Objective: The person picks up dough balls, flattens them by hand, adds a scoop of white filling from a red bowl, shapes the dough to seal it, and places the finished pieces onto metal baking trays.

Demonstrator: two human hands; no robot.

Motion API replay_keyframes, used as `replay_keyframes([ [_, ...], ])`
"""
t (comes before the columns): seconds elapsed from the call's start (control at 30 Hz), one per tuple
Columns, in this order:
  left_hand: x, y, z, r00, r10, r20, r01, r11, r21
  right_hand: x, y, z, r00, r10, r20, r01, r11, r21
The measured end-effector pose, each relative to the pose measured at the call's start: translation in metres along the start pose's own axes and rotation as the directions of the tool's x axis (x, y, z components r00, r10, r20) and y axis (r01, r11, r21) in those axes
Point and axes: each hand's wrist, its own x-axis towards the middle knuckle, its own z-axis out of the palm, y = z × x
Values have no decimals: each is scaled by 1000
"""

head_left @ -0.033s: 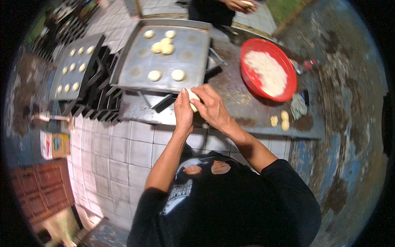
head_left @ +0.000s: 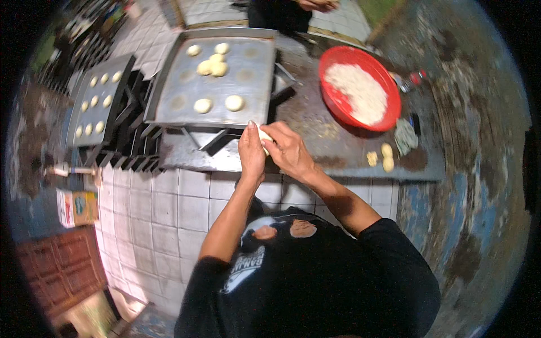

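My left hand (head_left: 251, 153) and my right hand (head_left: 290, 151) come together just in front of the large baking tray (head_left: 169, 84). Between them is a pale piece of dough (head_left: 265, 137), partly hidden by my fingers. The left fingers point up along one side of it, while the right thumb and fingers curl around the other. On the tray lie several round dough balls (head_left: 234, 103), some clustered near its middle. At the table's front right, two touching dough balls (head_left: 387, 158) sit beside a small crumbly yellow lump (head_left: 372, 159).
A red bowl (head_left: 328, 100) of white crumbly stuff (head_left: 360, 93) stands right of the tray. Near it are a crumpled cloth (head_left: 406, 137) and a red-capped bottle (head_left: 415, 80). A second tray (head_left: 100, 91) with dough balls rests at left. Another person's hand (head_left: 318, 5) shows across the table.
The tray and bowl appear slightly further left as my view shifts. Both hands stay around the dough, with the right fingers moved a little.
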Motion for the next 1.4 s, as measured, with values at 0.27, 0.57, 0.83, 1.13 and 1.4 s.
replay_keyframes([
  [0.27, -84, -46, 133, 959, -76, 273, 18, 978, 210, -143, 35, -104, 756, 655, 18, -492, 550, 675],
  [0.57, -90, -146, 106, 816, -430, 386, 147, 801, 580, -183, 86, -130, 931, 267, -248, -291, 955, -64],
  [0.83, -33, -119, 149, 855, -176, 488, -33, 920, 390, -118, 242, -248, 916, 329, -229, -381, 893, -239],
  [1.13, 84, -73, 184, 888, 16, 459, -181, 931, 316, -54, 421, -282, 894, 448, -24, -294, 546, -784],
  [1.4, 132, -79, 195, 880, -50, 472, -230, 825, 517, -74, 475, -295, 889, 455, -45, -384, 690, -613],
])
